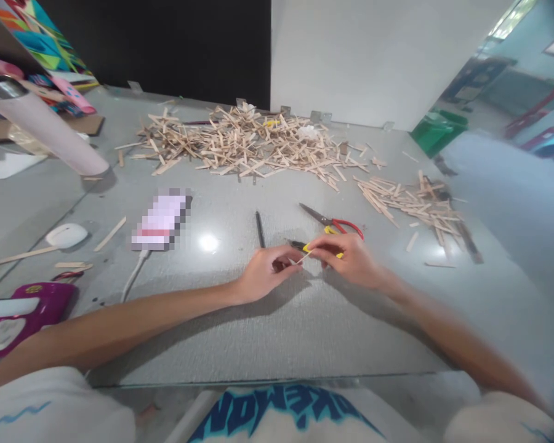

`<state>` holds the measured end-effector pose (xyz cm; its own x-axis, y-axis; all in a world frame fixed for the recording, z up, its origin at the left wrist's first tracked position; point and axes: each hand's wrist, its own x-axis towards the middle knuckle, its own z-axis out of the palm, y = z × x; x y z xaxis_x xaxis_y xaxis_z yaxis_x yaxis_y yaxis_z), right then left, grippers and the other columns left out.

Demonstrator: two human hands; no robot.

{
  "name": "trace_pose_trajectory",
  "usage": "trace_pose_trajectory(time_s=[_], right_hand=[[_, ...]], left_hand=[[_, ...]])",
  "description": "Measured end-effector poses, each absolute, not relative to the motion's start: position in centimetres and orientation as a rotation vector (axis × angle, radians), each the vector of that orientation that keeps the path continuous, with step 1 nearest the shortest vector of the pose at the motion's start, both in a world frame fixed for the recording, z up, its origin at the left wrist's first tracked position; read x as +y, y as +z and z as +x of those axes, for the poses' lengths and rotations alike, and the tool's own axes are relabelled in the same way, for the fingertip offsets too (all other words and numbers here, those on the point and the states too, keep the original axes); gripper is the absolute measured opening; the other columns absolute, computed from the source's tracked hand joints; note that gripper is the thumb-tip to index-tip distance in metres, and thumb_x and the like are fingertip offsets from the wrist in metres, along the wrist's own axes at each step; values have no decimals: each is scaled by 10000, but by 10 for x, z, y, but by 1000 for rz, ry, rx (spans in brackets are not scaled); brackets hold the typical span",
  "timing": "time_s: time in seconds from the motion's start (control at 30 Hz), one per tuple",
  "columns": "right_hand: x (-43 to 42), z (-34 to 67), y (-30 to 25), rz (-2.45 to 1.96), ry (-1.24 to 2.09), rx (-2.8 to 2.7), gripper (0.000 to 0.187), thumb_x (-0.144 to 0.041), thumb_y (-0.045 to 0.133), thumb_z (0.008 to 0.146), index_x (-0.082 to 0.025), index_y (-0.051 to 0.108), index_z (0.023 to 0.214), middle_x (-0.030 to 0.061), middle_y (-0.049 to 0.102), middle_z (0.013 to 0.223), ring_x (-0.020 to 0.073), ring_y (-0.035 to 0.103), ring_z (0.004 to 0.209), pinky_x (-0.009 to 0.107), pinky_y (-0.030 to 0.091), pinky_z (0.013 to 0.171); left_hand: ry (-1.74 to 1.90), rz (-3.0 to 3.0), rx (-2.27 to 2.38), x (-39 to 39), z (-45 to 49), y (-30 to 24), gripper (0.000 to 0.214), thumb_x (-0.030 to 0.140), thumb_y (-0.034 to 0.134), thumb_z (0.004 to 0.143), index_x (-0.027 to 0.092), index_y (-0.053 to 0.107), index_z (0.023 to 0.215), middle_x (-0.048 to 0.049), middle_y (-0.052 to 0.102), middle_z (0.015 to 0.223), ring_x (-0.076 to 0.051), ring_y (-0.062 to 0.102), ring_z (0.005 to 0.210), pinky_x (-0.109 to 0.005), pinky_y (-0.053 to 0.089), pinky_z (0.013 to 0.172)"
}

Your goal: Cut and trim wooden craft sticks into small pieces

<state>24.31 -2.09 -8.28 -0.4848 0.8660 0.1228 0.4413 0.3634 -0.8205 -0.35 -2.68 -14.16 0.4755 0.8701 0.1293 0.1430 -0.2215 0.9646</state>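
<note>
My left hand point(268, 271) and my right hand point(348, 257) meet near the middle of the grey table. Between them runs a short, thin wooden stick point(303, 256), each hand pinching one end with closed fingertips. Just beyond my fingers lie yellow-handled pliers point(297, 244), partly hidden behind my right hand. Scissors with red handles point(325, 219) rest a little farther away, blades pointing up and left. A slim black pen-like stick point(259, 229) lies beyond my left hand, its near end covered by that hand.
A big heap of flat wooden sticks point(240, 144) stretches along the back, with a smaller pile point(415, 206) at right. On the left are a phone point(161, 218) on a white cable, a pale bottle point(50, 126), a white mouse-shaped object point(66, 235) and a purple device point(50, 311).
</note>
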Motion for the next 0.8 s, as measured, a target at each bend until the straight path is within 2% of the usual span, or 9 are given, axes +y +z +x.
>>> trace_pose_trajectory(time_s=[0.27,0.63,0.8], right_hand=[[-20,248,-81,-1075,862,-2152,209,-386,699,1081,-223,828,1058,33,818,824,168,702,634,298,514,624],[-25,245,-88,-1018,753,-2215,181,-289,649,1091,-238,823,1102,61,862,1014,199,755,761,332,561,739],[-27,244,-90,-1044,721,-2230,188,-288,640,1094,-238,820,1109,69,863,1025,217,768,823,338,555,757]], left_hand=[[873,1693,866,-27,-4,-138,244,388,649,1066,182,778,1083,-41,806,863,-143,755,722,-230,590,669],[845,1721,816,-29,-5,-141,225,355,600,1092,189,728,1010,-11,748,774,-107,689,605,-202,549,585],[860,1824,827,-31,-6,-142,204,339,585,1095,188,698,1016,-27,775,816,-119,740,652,-209,563,623]])
